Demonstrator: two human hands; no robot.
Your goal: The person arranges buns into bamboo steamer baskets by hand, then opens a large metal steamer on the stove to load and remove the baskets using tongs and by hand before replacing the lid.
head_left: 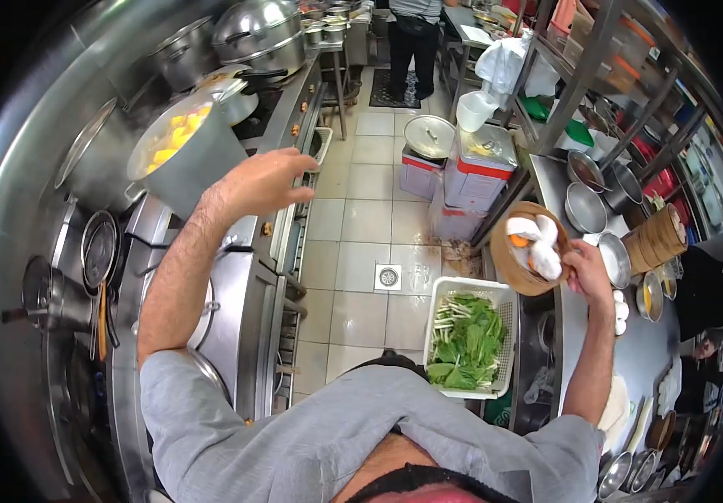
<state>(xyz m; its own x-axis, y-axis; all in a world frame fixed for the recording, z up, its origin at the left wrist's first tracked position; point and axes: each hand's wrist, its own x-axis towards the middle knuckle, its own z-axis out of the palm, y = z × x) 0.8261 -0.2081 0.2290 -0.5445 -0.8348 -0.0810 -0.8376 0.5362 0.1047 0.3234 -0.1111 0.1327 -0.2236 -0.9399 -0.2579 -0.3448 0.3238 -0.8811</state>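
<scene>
While the right hand (589,270) is clamped on the rim of a round bamboo steamer (505,267), this basket is held out past the edge of the steel desk (575,369), its mouth facing up toward the camera. Inside lie several rounded white pieces (546,261) and something orange (519,241). Near it, toward the body, is a perforated white crate (510,335) of leafy greens (469,339). On the desk are metal bowls (585,208) and a stack of more steamers (653,239). Across the tiled floor (357,268), the left hand (265,180) is empty, fingers apart, near a tall pot (206,163) filled with yellow chunks (178,136). Farther off stands another person (416,42).

The one-sided hold looks like the weak point: if the wrist rolled, the loose pieces could slide out onto the greens or the floor. The left forearm (181,268) could also brush the pot, which may be hot, since haze above it suggests steam.

The right fingertips are partly hidden at the rim, so their exact placement cannot be told. The wide lens makes the basket's true tilt hard to judge, and the other person's head is cut off.
</scene>
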